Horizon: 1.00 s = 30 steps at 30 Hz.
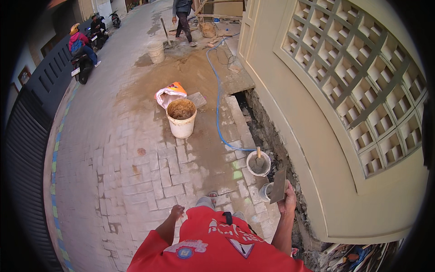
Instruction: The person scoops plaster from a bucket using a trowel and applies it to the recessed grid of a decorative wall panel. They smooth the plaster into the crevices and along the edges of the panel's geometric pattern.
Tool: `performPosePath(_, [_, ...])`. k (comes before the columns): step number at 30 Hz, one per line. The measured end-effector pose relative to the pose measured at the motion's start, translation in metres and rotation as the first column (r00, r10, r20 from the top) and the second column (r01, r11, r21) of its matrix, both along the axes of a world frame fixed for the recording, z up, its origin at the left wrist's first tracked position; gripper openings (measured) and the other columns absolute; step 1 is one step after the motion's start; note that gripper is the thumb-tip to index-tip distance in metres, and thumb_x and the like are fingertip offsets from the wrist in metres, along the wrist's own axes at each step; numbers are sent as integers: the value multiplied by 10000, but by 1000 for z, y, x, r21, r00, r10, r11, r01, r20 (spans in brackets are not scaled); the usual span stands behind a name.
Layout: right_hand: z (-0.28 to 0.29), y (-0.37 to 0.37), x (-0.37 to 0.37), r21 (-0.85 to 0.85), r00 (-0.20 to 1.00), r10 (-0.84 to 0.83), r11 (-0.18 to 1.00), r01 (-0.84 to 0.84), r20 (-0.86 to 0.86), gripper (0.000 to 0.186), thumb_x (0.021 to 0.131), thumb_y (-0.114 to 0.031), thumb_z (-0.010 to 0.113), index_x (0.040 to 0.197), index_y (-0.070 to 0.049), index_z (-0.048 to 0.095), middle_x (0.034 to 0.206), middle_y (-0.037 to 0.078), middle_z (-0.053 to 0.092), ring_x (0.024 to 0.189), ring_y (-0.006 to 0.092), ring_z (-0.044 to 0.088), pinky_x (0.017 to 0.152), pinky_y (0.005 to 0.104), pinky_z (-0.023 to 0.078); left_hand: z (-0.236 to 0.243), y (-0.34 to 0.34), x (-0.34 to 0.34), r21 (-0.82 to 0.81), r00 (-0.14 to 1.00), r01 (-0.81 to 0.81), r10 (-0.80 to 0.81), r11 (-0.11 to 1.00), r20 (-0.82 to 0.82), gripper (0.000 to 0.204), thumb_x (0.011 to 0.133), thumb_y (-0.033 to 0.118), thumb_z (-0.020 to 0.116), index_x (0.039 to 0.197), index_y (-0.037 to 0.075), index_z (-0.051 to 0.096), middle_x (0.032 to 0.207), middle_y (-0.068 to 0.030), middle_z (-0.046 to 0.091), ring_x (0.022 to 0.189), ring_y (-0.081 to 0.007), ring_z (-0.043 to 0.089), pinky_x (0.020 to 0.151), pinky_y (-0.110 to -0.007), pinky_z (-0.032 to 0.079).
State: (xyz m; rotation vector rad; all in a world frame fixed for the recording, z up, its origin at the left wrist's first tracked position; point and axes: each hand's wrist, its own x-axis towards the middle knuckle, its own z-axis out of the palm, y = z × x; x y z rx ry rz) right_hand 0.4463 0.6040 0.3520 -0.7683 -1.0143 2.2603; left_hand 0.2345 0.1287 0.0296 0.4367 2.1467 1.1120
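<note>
My right hand [288, 203] grips a plastering trowel [278, 185] with a flat rectangular plate, held upright beside the wall. Partly hidden behind the plate is a small pale bucket [264, 193]. Just beyond stands another small bucket [250, 169] of grey stuff, a wooden-handled pointing trowel [258, 154] resting in it. Low at my left side hangs my left hand [177, 211], its fingers curled in and nothing showing in them. Farther ahead, a larger white bucket [182, 128] with a mud-stained inside stands on the paving.
An open trench [267, 136] runs along the cream wall [299, 136]. A blue hose [218, 104] snakes over the pavers. Behind the large bucket lie a sack [172, 93] and a sand heap [181, 70]. A person [183, 18] walks beyond; a motorbike rider [80, 45] is at left.
</note>
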Motion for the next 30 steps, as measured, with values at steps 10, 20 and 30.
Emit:
performPosePath(10, [-30, 3, 93, -59, 965, -249, 965, 254, 81, 486, 803, 5, 450, 1289, 31, 459, 1163, 109, 592, 1016, 203, 605, 892, 325, 506, 42, 26, 31, -246, 837, -279, 361, 928, 411, 294, 897, 223, 556, 1091, 3, 528, 858, -120, 592, 664, -217, 596, 468, -332, 487])
performPosePath(20, [-57, 21, 102, -196, 927, -365, 906, 375, 86, 392, 957, -131, 377, 1310, 11, 471, 1206, 105, 597, 1053, 195, 601, 924, 320, 478, 0, 11, 14, -161, 927, 332, -289, 930, 240, 309, 923, 213, 549, 1129, -15, 518, 889, -156, 594, 694, -249, 610, 536, -358, 544])
performPosePath(30, [-135, 130, 48, -218, 851, -422, 840, 497, 314, 333, 977, -178, 394, 1181, 21, 566, 1099, 108, 642, 985, 218, 622, 875, 337, 500, 27, 170, -76, -440, 832, -53, 283, 896, 478, 333, 910, 225, 571, 1142, -10, 528, 915, -171, 621, 698, -243, 630, 552, -363, 565])
